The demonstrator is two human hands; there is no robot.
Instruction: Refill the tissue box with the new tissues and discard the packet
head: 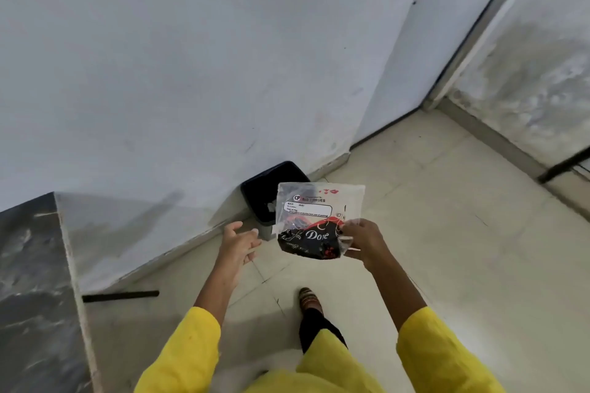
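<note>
My right hand (362,241) pinches the right edge of an empty clear plastic tissue packet (314,220) with a black and red printed lower part. The packet hangs flat in the air, just in front of a small black waste bin (265,188) that stands on the floor against the wall. A bit of white paper lies inside the bin. My left hand (239,244) is to the left of the packet, fingers spread, not touching it. The tissue box is out of view.
A dark marble counter (32,290) juts in at the lower left. A black bar (119,296) lies on the floor by the wall. My foot (308,298) stands on the beige floor tiles. A door frame (472,25) runs down at the right.
</note>
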